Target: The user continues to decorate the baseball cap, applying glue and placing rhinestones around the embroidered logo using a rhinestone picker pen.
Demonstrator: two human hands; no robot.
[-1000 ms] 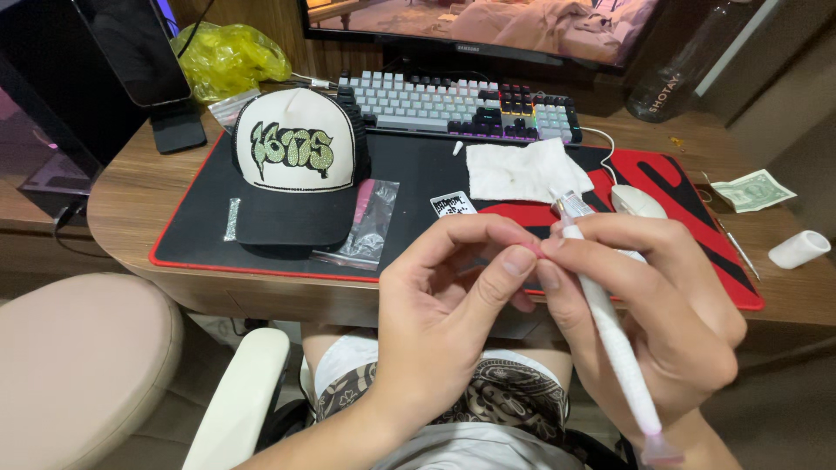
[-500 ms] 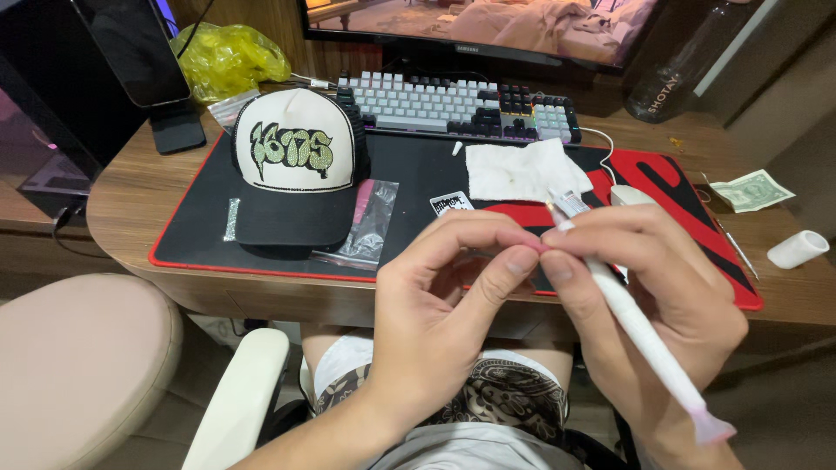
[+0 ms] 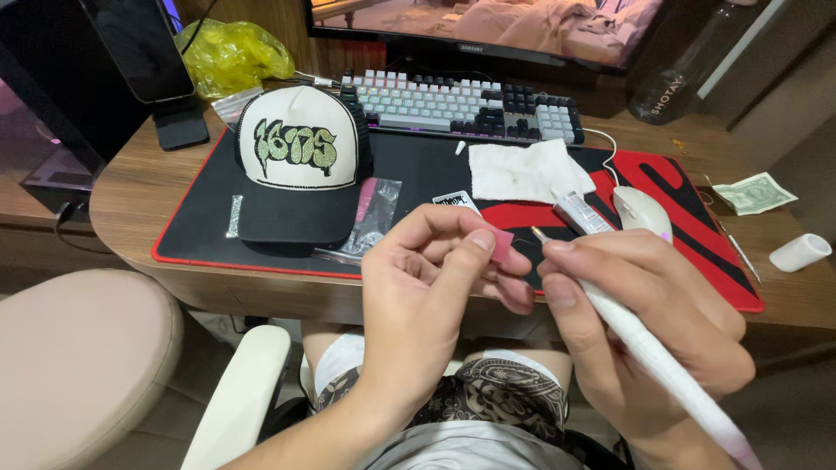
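Note:
My left hand (image 3: 435,287) pinches a small pink block (image 3: 502,246) between thumb and fingers in front of the desk edge. My right hand (image 3: 644,322) grips a long white pen-shaped tool (image 3: 662,365), its metal tip (image 3: 538,234) a short way from the pink block. Behind the hands a black and white cap (image 3: 296,165) with sparkling green lettering lies on the black and red desk mat (image 3: 200,235). A small clear bag (image 3: 373,218) with pink contents lies beside the cap.
A white cloth (image 3: 529,171), a small tube (image 3: 582,213), a white mouse (image 3: 643,211) and a keyboard (image 3: 453,104) sit on the desk. A banknote (image 3: 754,192) and white cap piece (image 3: 801,251) lie right. A phone stand (image 3: 165,78), yellow bag (image 3: 231,52) and stool (image 3: 78,357) are on the left.
My hands have drawn slightly apart, baring the pink block and the tool's tip. The tool's rear end has swung lower to the right.

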